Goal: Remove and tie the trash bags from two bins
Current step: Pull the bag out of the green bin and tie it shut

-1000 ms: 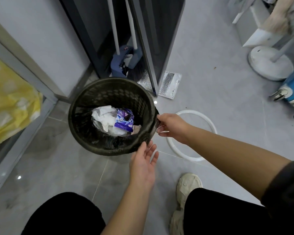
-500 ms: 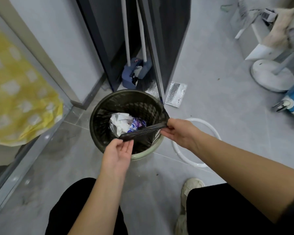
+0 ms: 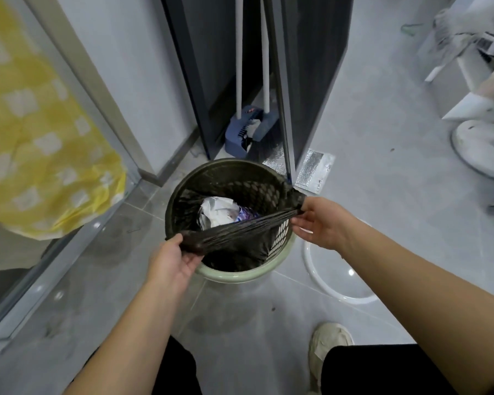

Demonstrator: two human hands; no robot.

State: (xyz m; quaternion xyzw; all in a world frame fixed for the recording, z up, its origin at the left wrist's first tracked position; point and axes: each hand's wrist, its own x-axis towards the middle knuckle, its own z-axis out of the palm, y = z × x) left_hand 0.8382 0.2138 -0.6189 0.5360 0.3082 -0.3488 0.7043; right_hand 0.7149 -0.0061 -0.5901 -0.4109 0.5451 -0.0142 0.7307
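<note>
A pale green mesh bin [image 3: 240,276] stands on the grey tile floor, lined with a black trash bag [image 3: 234,232]. White paper and a purple wrapper [image 3: 221,210] lie inside the bag. The bag's near edge is off the rim and stretched taut across the opening. My left hand [image 3: 173,259] grips that edge at the bin's near left side. My right hand [image 3: 318,222] pinches the bag's edge at the right side of the rim.
A white ring [image 3: 330,283] lies on the floor right of the bin. A blue broom and dustpan [image 3: 247,132] lean in a dark door frame behind. A silver pouch [image 3: 314,171], a white fan base [image 3: 481,146], yellow bedding [image 3: 40,143] and my shoe [image 3: 327,342] surround the spot.
The bag's near edge has come off the rim. My left hand went from open beside the bin to gripping it and moved left, stretching the bag between both hands.
</note>
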